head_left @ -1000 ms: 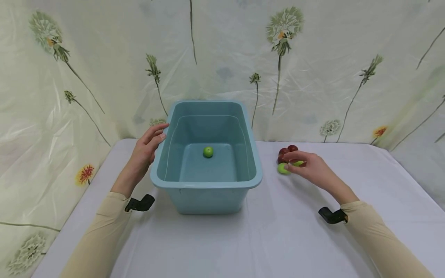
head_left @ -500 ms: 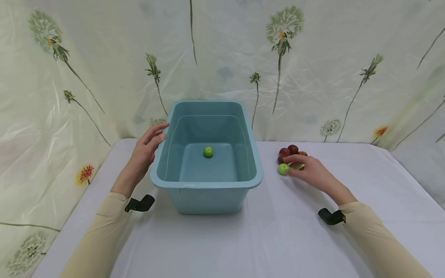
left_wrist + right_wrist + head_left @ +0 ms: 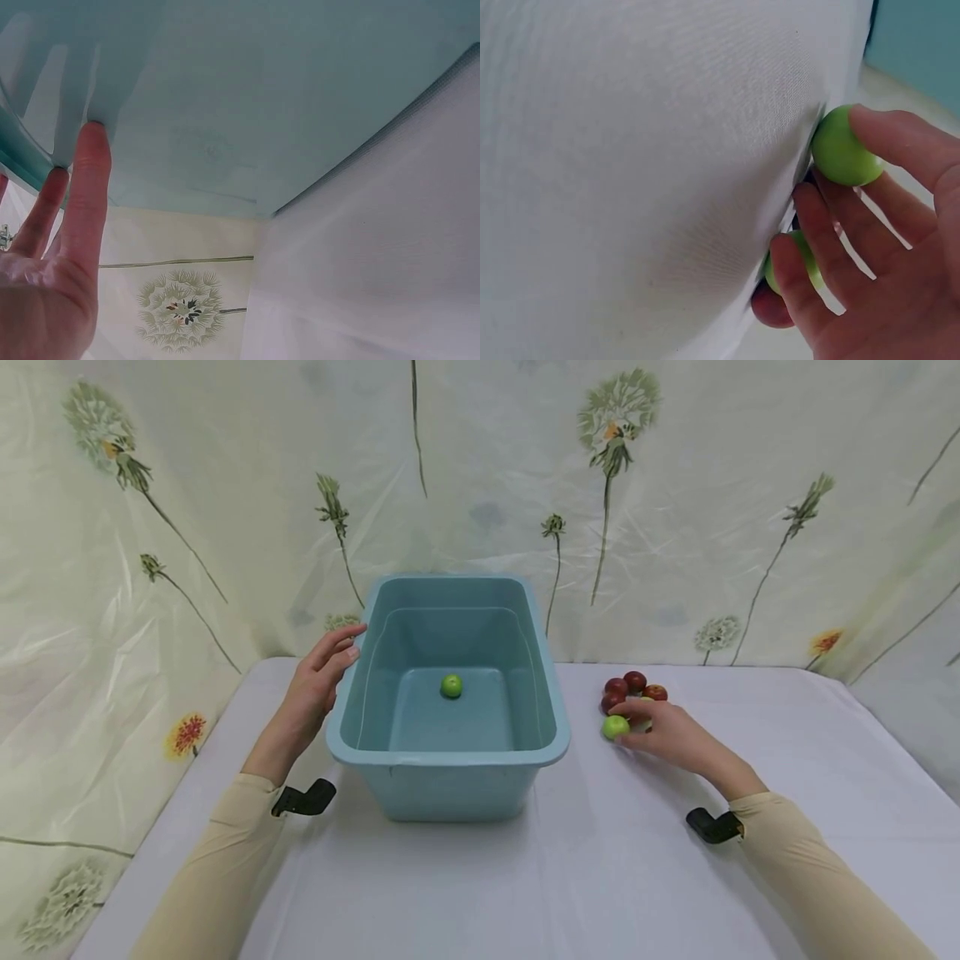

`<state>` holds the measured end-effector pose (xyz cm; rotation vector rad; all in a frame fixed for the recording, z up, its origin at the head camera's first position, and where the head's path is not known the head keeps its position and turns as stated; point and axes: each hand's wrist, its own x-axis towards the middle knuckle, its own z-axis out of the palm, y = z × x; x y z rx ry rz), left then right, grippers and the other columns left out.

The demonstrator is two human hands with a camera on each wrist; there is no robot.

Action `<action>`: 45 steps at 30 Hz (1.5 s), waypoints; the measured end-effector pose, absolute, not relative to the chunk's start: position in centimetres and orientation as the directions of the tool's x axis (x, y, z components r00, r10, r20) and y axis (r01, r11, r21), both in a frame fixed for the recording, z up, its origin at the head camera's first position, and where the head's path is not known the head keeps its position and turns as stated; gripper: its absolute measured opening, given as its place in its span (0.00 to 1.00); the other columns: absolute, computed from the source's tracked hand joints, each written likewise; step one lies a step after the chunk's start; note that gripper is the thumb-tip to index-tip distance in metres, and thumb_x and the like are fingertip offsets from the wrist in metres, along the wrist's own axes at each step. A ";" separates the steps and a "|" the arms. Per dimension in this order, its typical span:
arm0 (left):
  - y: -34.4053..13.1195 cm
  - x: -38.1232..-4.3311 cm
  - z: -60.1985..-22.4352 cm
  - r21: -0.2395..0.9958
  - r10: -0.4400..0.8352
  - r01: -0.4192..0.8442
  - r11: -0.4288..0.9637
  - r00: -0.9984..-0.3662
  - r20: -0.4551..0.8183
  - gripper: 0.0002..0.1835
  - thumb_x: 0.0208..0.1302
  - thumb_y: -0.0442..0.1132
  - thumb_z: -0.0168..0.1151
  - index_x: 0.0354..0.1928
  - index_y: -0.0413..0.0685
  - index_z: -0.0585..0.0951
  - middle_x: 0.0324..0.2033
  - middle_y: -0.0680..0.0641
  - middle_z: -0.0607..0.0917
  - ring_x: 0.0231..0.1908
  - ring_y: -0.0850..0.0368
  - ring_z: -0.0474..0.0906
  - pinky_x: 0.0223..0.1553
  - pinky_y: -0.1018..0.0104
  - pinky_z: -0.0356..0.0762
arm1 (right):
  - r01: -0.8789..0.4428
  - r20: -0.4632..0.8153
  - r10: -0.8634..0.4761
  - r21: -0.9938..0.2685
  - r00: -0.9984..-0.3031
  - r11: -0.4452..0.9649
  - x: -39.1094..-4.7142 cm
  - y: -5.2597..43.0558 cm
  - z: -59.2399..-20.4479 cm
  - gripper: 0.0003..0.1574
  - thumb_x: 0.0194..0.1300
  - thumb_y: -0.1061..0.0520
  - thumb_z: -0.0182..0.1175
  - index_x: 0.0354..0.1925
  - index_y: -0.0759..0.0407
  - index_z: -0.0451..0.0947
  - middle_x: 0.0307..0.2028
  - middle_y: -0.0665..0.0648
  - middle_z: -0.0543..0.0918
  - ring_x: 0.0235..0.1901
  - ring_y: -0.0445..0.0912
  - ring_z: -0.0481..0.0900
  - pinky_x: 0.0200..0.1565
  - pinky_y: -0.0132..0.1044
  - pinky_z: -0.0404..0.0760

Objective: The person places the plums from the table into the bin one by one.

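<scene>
At the right of the table, my right hand has its thumb and fingers around a small round green fruit. The right wrist view shows the thumb pressed on this green fruit and fingertips behind it, low at the cloth. Another green fruit lies partly hidden behind the other fingers. Several small dark red fruits cluster just beyond the hand. My left hand rests against the left side of a blue-green plastic basin, fingers fairly straight. One green fruit lies on the basin floor.
A white cloth covers the table. Behind it hangs a pale sheet printed with dandelions. The basin's tall right wall stands between its inside and the fruit cluster.
My right hand has lowered slightly and closed its thumb and fingers around the near green fruit, uncovering more of the red ones. The left hand and basin stay put.
</scene>
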<state>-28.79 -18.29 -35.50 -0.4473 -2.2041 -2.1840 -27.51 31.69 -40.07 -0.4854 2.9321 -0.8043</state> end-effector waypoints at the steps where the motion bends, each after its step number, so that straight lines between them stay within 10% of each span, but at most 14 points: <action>1: -18.3 -28.8 -35.5 0.979 0.198 0.206 -0.013 -0.959 0.204 0.25 0.73 0.52 0.54 0.69 0.59 0.70 0.64 0.44 0.67 0.55 0.48 0.73 0.42 0.65 0.81 | -0.281 0.019 -0.315 -0.508 -0.949 0.814 -27.5 31.7 -40.0 0.26 0.62 0.57 0.68 0.58 0.59 0.77 0.48 0.60 0.82 0.45 0.53 0.77 0.43 0.45 0.78; 45: -18.2 -28.7 -35.4 0.979 0.198 0.204 -0.007 -0.959 0.201 0.25 0.73 0.51 0.54 0.70 0.59 0.69 0.65 0.44 0.68 0.57 0.48 0.73 0.44 0.65 0.80 | -0.322 0.120 -0.310 -0.560 -0.943 0.763 -27.2 30.2 -39.0 0.24 0.63 0.56 0.68 0.57 0.56 0.78 0.47 0.57 0.83 0.50 0.51 0.78 0.47 0.48 0.77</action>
